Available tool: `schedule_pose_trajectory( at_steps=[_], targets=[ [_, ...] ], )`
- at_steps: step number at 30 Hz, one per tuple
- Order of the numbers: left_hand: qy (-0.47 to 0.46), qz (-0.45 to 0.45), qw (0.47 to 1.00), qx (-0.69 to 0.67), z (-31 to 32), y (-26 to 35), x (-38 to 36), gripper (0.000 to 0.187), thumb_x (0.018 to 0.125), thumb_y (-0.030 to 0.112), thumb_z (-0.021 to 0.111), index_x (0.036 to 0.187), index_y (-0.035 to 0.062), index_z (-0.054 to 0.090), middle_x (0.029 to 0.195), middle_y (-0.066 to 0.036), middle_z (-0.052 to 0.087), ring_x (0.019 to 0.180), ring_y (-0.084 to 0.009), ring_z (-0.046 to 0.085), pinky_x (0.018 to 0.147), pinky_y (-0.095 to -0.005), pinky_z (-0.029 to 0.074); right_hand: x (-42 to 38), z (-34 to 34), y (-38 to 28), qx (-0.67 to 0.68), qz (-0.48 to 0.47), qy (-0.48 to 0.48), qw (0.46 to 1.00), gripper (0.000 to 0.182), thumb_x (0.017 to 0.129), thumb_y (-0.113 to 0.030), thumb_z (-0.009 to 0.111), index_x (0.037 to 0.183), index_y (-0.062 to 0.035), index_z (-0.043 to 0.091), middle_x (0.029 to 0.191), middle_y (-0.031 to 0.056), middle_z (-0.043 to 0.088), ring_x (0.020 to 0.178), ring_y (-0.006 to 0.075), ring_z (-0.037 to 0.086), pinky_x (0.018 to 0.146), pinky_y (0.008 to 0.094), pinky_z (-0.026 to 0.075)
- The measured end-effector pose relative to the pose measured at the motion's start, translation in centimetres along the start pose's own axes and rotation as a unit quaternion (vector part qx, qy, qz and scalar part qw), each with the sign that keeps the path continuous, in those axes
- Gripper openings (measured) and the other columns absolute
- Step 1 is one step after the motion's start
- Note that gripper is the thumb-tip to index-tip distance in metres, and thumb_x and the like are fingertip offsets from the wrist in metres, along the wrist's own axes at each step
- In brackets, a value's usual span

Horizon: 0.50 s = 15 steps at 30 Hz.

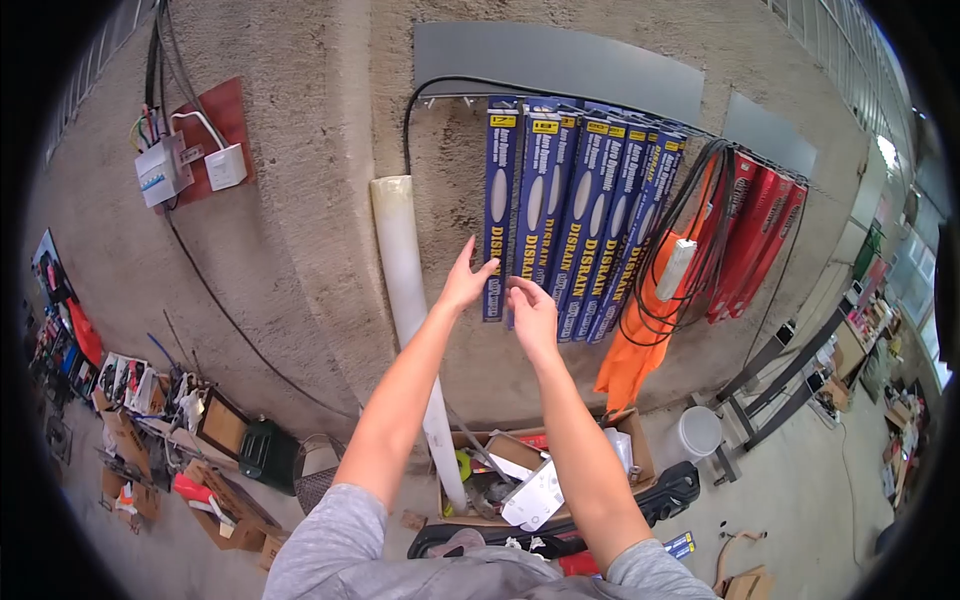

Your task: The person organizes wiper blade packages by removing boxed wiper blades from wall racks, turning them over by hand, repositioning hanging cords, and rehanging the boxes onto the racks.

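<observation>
Long blue wiper blade packages printed DISRAIN hang in a row on the wall, with yellow size labels at the top. My left hand (470, 280) is beside the leftmost wiper blade package (496, 190), its fingers spread and its thumb over the front near the lower half. My right hand (533, 316) has curled fingers at the lower part of the neighbouring wiper blade package (535, 190) and appears to pinch its edge. The exact contact is partly hidden by the hand. Further right, more blue wiper blade packages (590, 215) hang close together.
Red packages (765, 235), a coiled black cable (655, 310) and orange cloth (635, 355) hang to the right. A white tube (402, 250) leans on the wall. Below stand a cluttered cardboard box (640, 450) and a white bucket (698, 432). An electrical box (160, 170) is at left.
</observation>
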State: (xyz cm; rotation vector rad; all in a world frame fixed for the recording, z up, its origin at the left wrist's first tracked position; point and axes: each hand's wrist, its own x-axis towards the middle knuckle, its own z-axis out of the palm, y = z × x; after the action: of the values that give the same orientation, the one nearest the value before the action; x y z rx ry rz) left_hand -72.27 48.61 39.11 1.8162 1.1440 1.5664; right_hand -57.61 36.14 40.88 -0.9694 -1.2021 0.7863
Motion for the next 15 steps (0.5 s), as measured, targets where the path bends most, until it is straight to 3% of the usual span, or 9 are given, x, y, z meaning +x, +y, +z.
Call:
schedule_pose_trajectory(
  at_steps=[1, 3, 5, 6, 8, 11, 14, 15],
  targets=[
    [-0.003, 0.003, 1.0, -0.007, 0.3, -0.4, 0.0, 0.082, 0.093, 0.03, 0.074, 0.157, 0.0013, 0.032, 0.148, -0.027, 0.05, 0.136, -0.0318, 0.052, 0.112, -0.041, 0.042, 0.1, -0.1, 0.1, -0.003, -0.012, 0.005, 1.0, 0.026, 0.102, -0.007, 0.059, 0.125, 0.0035, 0.066, 0.113, 0.0076, 0.072, 0.101, 0.0122, 0.067, 0.087, 0.0251, 0.055],
    [-0.05, 0.015, 0.991, -0.121, 0.6, -0.7, -0.5, 0.069, 0.094, 0.017, 0.072, 0.153, 0.0017, 0.041, 0.142, -0.024, 0.056, 0.128, -0.0281, 0.058, 0.108, -0.0368, 0.046, 0.2, -0.5, 0.4, -0.009, -0.023, 0.003, 1.0, 0.027, 0.102, -0.006, 0.059, 0.126, 0.0039, 0.066, 0.115, 0.0088, 0.072, 0.101, 0.0126, 0.068, 0.089, 0.0261, 0.055],
    [-0.042, -0.001, 0.993, -0.111, 0.2, -0.1, -1.2, 0.061, 0.094, 0.012, 0.07, 0.148, 0.0005, 0.046, 0.137, -0.021, 0.059, 0.122, -0.026, 0.062, 0.104, -0.0348, 0.049, 0.0, -0.7, 0.4, -0.02, -0.015, 0.005, 1.0, 0.028, 0.101, -0.005, 0.059, 0.127, 0.0044, 0.065, 0.118, 0.0105, 0.071, 0.103, 0.0142, 0.068, 0.093, 0.0269, 0.053],
    [-0.036, -0.024, 0.995, -0.093, -0.1, 0.7, -1.9, 0.053, 0.094, 0.007, 0.069, 0.144, -0.0007, 0.052, 0.131, -0.018, 0.063, 0.115, -0.024, 0.065, 0.1, -0.0328, 0.051, -0.3, -0.7, 0.4, -0.02, -0.034, 0.015, 0.999, 0.03, 0.099, -0.011, 0.062, 0.125, 0.0044, 0.066, 0.115, 0.0161, 0.074, 0.107, 0.0196, 0.07, 0.095, 0.0296, 0.053],
    [-0.026, -0.002, 0.997, -0.076, -0.7, 2.7, -4.0, 0.048, 0.095, 0.007, 0.067, 0.14, -0.0032, 0.054, 0.129, -0.016, 0.063, 0.113, -0.0223, 0.065, 0.099, -0.0329, 0.051, -0.3, -0.8, 1.6, -0.076, -0.083, 0.041, 0.993, 0.032, 0.099, -0.013, 0.063, 0.126, 0.0036, 0.066, 0.115, 0.0179, 0.074, 0.106, 0.0223, 0.071, 0.095, 0.0308, 0.053],
    [-0.013, 0.046, 0.998, -0.05, -1.4, 3.8, -6.5, 0.043, 0.097, 0.006, 0.064, 0.137, -0.0068, 0.055, 0.122, -0.014, 0.064, 0.11, -0.0209, 0.066, 0.098, -0.0326, 0.051, -2.0, -0.5, -2.3, -0.155, -0.108, 0.089, 0.978, 0.034, 0.099, -0.015, 0.064, 0.128, 0.003, 0.065, 0.116, 0.0187, 0.074, 0.106, 0.0247, 0.071, 0.095, 0.0327, 0.054],
    [-0.029, 0.049, 0.997, -0.054, -2.8, 6.7, -8.8, 0.042, 0.096, 0.005, 0.063, 0.136, -0.0065, 0.057, 0.122, -0.013, 0.063, 0.11, -0.0206, 0.066, 0.098, -0.0321, 0.051, -0.4, -0.6, 1.3, -0.068, -0.114, 0.056, 0.989, 0.038, 0.099, -0.017, 0.064, 0.132, 0.0024, 0.064, 0.116, 0.0184, 0.073, 0.105, 0.0237, 0.071, 0.093, 0.0329, 0.054],
    [-0.033, 0.061, 0.997, -0.038, -3.3, 8.0, -9.5, 0.04, 0.096, 0.005, 0.063, 0.134, -0.0063, 0.058, 0.12, -0.013, 0.064, 0.109, -0.0212, 0.066, 0.095, -0.0323, 0.052, -1.6, -0.8, -1.5, -0.072, -0.057, 0.02, 0.996, 0.039, 0.099, -0.017, 0.064, 0.134, 0.0017, 0.063, 0.117, 0.0174, 0.073, 0.104, 0.0222, 0.071, 0.092, 0.0322, 0.054]
  ],
)
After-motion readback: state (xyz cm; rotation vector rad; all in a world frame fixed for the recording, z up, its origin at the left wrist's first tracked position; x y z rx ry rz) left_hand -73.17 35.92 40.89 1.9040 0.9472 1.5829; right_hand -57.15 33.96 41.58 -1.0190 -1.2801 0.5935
